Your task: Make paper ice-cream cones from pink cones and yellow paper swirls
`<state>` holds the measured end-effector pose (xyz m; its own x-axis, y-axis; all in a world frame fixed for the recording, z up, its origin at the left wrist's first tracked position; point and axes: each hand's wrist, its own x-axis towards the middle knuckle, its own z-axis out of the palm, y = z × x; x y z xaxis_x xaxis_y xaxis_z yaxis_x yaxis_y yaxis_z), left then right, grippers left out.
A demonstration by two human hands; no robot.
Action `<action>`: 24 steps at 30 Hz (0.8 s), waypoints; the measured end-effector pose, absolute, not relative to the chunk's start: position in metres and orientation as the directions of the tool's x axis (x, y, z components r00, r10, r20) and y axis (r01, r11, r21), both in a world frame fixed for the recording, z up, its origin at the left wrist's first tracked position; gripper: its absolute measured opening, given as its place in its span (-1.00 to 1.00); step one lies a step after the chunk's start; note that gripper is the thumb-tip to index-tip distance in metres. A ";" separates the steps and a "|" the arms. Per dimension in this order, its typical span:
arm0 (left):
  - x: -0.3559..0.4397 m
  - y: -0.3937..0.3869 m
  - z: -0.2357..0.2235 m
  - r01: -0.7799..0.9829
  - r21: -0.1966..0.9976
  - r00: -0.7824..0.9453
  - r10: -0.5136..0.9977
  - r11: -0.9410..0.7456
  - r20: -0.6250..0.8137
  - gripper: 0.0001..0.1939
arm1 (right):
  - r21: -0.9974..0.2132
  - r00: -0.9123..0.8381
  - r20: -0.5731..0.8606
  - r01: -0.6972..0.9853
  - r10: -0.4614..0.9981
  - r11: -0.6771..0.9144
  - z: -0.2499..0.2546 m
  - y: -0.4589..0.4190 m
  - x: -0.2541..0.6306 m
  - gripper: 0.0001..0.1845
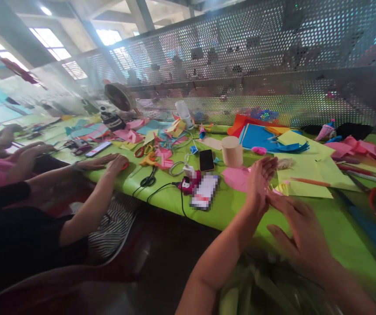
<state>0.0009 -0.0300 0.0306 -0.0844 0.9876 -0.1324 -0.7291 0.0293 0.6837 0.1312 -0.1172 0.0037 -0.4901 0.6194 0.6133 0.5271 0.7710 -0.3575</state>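
Observation:
At the table's front, my left hand (pixel 260 181) stands on edge with its fingers stretched out and its palm turned right. My right hand (pixel 304 223) has straight fingers and a thumb held apart; its fingertips meet the heel of the left palm. Whether something tiny lies between them cannot be made out. Just beyond the fingertips is a small yellow crumpled paper piece (pixel 282 188). Yellow paper sheets (pixel 306 173) and an orange pencil (pixel 310 181) lie behind it. A pink paper piece (pixel 235 178) lies left of my left hand, near a beige cylindrical cup (pixel 232 152).
A phone (pixel 205 192), a magenta power strip (pixel 189 183) with cables and a dark phone (pixel 206 160) lie to the left. Black scissors (pixel 148 178) lie farther left, near a co-worker's hands (pixel 109 164). Blue paper (pixel 263 139) and a perforated metal screen (pixel 240 65) are behind.

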 end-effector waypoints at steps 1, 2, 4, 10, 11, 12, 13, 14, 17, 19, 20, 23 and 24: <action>0.002 -0.031 0.030 -0.736 0.677 -0.092 0.987 0.021 -0.130 -0.61 | -0.403 -0.479 0.607 0.501 0.634 0.766 0.005 -0.118 0.132 -0.22; 0.003 -0.033 0.029 -0.746 0.665 -0.090 0.988 0.016 -0.125 -0.61 | -0.466 -0.463 0.593 0.470 0.659 0.750 0.005 -0.118 0.134 -0.26; 0.005 -0.037 0.026 -0.774 0.633 -0.067 0.992 0.013 -0.102 -0.61 | -0.641 -0.410 0.532 0.378 0.741 0.669 0.005 -0.117 0.136 -0.34; 0.006 -0.045 0.023 -0.822 0.566 0.028 0.998 0.059 -0.063 -0.62 | -0.967 -0.290 0.244 0.005 0.925 0.256 -0.003 -0.106 0.137 -0.41; 0.006 -0.046 0.024 -0.826 0.559 0.034 0.997 0.065 -0.065 -0.61 | -0.974 -0.283 0.217 -0.005 0.934 0.225 -0.004 -0.103 0.136 -0.41; 0.005 -0.046 0.025 -0.830 0.555 0.035 0.997 0.065 -0.064 -0.60 | -0.978 -0.270 0.201 -0.001 0.942 0.208 -0.005 -0.102 0.135 -0.41; 0.005 -0.047 0.027 -0.832 0.551 0.034 0.998 0.062 -0.060 -0.58 | -0.979 -0.252 0.192 0.015 0.949 0.202 -0.005 -0.101 0.134 -0.41; 0.004 -0.048 0.029 -0.835 0.548 0.031 0.998 0.057 -0.056 -0.57 | -0.978 -0.230 0.191 0.043 0.954 0.206 -0.005 -0.100 0.134 -0.41; 0.000 -0.051 0.034 -0.844 0.534 0.027 0.998 0.055 -0.060 -0.54 | -0.945 -0.176 0.240 0.184 0.955 0.272 -0.004 -0.101 0.131 -0.40; -0.002 -0.053 0.035 -0.851 0.521 0.036 0.998 0.062 -0.060 -0.52 | -0.888 -0.169 0.308 0.303 0.936 0.346 -0.003 -0.103 0.132 -0.42; -0.003 -0.053 0.035 -0.854 0.516 0.042 0.997 0.065 -0.057 -0.51 | -0.853 -0.169 0.348 0.350 0.922 0.386 -0.003 -0.104 0.132 -0.44; -0.002 -0.054 0.031 -0.864 0.499 0.056 0.998 0.069 -0.041 -0.50 | -0.763 -0.136 0.479 0.424 0.867 0.489 0.002 -0.104 0.132 -0.54; 0.000 -0.054 0.029 -0.867 0.494 0.058 0.998 0.066 -0.032 -0.49 | -0.743 -0.122 0.516 0.428 0.848 0.514 0.004 -0.103 0.131 -0.55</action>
